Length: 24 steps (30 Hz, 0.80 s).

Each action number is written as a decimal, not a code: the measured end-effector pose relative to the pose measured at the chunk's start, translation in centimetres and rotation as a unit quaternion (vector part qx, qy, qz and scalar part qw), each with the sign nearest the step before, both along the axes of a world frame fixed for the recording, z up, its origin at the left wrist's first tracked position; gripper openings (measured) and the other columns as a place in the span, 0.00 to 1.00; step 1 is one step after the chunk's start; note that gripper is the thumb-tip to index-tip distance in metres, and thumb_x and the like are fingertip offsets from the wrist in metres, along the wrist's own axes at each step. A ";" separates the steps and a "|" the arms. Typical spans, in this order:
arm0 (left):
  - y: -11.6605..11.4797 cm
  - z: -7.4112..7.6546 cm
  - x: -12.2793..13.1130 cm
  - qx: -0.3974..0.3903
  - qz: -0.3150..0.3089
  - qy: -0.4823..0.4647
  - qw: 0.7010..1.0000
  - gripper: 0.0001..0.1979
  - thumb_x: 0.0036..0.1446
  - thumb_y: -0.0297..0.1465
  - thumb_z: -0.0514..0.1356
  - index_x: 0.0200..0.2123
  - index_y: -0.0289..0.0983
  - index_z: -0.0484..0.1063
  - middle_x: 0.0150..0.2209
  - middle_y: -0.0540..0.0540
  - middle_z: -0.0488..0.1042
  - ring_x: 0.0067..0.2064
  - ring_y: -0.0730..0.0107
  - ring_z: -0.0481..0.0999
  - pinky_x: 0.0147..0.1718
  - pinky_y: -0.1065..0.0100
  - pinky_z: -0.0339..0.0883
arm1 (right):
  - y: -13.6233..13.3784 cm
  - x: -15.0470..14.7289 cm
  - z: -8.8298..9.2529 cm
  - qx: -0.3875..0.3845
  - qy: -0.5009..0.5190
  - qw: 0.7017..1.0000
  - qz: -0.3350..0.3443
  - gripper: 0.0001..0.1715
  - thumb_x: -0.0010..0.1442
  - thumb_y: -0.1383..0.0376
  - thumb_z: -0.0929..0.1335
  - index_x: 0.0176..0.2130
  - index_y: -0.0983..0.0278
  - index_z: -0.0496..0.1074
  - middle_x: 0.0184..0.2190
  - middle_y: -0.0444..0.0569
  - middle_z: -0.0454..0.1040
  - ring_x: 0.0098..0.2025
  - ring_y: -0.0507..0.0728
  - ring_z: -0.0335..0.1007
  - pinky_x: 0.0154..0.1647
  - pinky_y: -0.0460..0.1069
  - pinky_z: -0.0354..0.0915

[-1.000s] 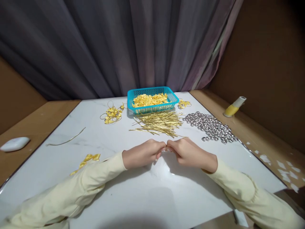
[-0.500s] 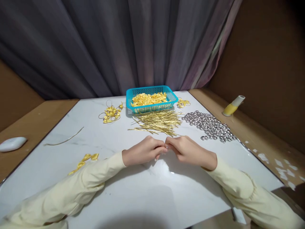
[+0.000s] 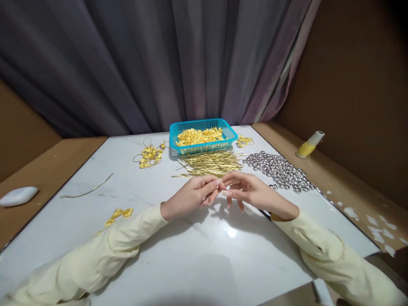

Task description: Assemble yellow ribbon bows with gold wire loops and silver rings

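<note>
My left hand (image 3: 199, 190) is closed in a pinch above the middle of the table; whatever sits between its fingertips is too small to make out. My right hand (image 3: 247, 190) meets it fingertip to fingertip, its thumb and fingers spread apart with nothing visible in them. Just behind both hands lies a pile of gold twist ties (image 3: 212, 163). To the right of that, many silver beads (image 3: 280, 170) are scattered in a heap. Several yellow ribbon bows (image 3: 118, 213) rest by my left sleeve.
A blue basket (image 3: 204, 148) of yellow bows stands at the back. Bows with looped ties (image 3: 149, 156) lie left of it, a smaller bunch (image 3: 244, 141) right. One loose tie (image 3: 87, 191), a white object (image 3: 18, 195), a yellow-white spool (image 3: 310, 144) and paper scraps (image 3: 376, 231) lie outward.
My right hand has opened from a closed pinch, its fingers now spread. The left hand still pinches, its thumb now on top. The view has tilted slightly.
</note>
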State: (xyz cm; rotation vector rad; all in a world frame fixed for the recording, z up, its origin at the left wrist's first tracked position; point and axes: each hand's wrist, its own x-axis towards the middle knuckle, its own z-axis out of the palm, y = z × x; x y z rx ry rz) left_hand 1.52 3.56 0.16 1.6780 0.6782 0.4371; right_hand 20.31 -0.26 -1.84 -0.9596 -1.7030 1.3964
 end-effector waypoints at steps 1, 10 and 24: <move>0.0 0.0 0.0 -0.003 0.004 0.000 1.000 0.14 0.61 0.36 0.48 0.33 0.34 0.68 0.18 0.55 0.59 0.19 0.80 0.57 0.18 0.76 0.51 | 0.0 -0.1 -0.1 0.001 0.012 1.000 -0.016 0.12 0.56 0.60 0.66 0.40 0.63 0.63 0.36 0.49 0.70 0.27 0.50 0.71 0.14 0.41 0.63; -0.3 0.1 0.4 -0.020 0.029 -0.005 0.999 0.12 0.60 0.35 0.50 0.29 0.34 0.64 0.18 0.55 0.59 0.18 0.81 0.56 0.18 0.75 0.50 | -0.1 -0.8 -0.6 -0.014 0.072 0.995 -0.063 0.13 0.55 0.61 0.67 0.31 0.62 0.57 0.23 0.42 0.71 0.20 0.49 0.69 0.12 0.39 0.59; -0.3 -0.4 0.4 -0.016 0.054 -0.010 0.998 0.14 0.60 0.36 0.49 0.25 0.35 0.61 0.17 0.56 0.58 0.18 0.80 0.55 0.19 0.76 0.52 | -0.1 -1.2 -0.4 -0.027 0.100 0.992 -0.072 0.14 0.54 0.61 0.67 0.35 0.62 0.58 0.29 0.45 0.72 0.21 0.49 0.69 0.12 0.40 0.59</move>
